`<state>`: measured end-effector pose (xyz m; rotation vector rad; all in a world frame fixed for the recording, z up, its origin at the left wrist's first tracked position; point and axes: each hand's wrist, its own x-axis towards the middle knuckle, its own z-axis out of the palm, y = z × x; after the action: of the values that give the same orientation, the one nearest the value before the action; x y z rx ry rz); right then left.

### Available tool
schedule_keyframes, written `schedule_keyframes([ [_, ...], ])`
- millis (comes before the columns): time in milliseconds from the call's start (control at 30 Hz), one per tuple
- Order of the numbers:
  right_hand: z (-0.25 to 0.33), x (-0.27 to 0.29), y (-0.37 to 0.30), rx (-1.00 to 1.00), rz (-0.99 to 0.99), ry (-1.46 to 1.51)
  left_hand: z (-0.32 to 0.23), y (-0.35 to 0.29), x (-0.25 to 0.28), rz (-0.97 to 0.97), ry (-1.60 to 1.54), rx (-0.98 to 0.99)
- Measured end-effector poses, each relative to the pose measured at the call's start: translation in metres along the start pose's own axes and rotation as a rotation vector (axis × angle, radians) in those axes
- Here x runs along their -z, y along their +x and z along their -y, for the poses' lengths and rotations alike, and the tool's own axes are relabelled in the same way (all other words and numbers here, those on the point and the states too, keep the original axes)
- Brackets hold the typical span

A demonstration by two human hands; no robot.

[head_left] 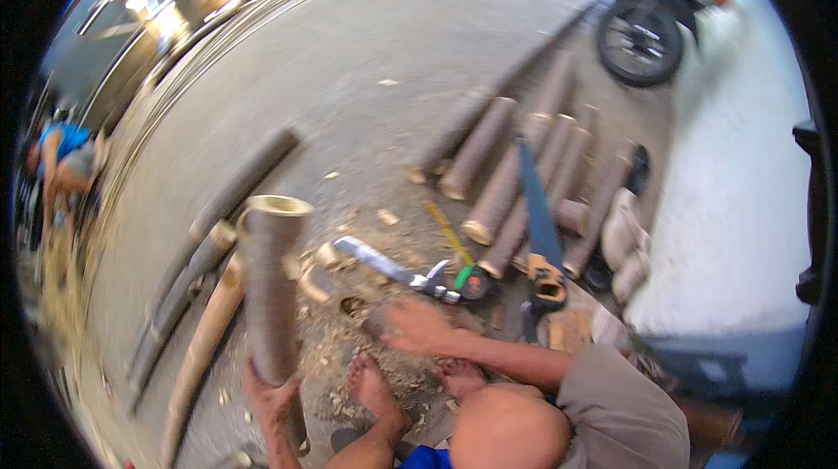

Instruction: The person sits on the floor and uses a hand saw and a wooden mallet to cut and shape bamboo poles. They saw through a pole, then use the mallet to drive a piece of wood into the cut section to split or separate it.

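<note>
My left hand (272,395) is wrapped round the lower part of a thick brown bamboo tube (272,294). The tube stands nearly upright, its pale hollow end on top. My right hand (415,327) reaches low over the ground in front of my bare feet (375,386). Motion smears its fingers, and a brownish piece under them is too blurred to name. Close by lie a hammer (388,268), a tape measure (473,283) with some yellow tape out, and a handsaw (539,207) with a wooden handle.
Several cut bamboo lengths (497,181) lie ahead to the right, and more poles (205,329) to the left. Shavings and offcuts (316,284) litter the floor. A white wall (733,207) bounds the right side, with a motorcycle wheel (640,40) beyond. Another person (65,155) bends at far left.
</note>
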<state>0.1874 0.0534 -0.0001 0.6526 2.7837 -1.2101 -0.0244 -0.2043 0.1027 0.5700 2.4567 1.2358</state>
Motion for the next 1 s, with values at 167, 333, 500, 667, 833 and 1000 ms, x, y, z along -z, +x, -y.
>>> schedule_keyframes([
  [167, 0.047, 0.003, -0.009, 0.216, -0.016, 0.312, -0.076, 0.029, 0.008, -0.013, -0.08, -0.155],
  [333, 0.065, 0.047, -0.029, 0.384, -0.208, 0.37, -0.142, 0.048, -0.018, 0.104, -0.453, -0.258],
  [500, 0.063, 0.106, -0.068, 0.27, -0.432, 0.393, -0.217, 0.037, -0.057, 0.246, -0.535, -0.325],
  [667, 0.04, 0.142, -0.132, 0.114, -0.578, 0.492, -0.297, -0.003, -0.066, 0.58, -0.244, -0.333],
  [833, -0.015, 0.159, -0.198, -0.166, -0.658, 0.7, -0.312, -0.055, -0.032, 0.717, -0.044, -0.438],
  [1000, -0.081, 0.151, -0.239, -0.39, -0.888, 0.72, -0.284, -0.09, 0.024, 0.684, 0.0, -0.337],
])
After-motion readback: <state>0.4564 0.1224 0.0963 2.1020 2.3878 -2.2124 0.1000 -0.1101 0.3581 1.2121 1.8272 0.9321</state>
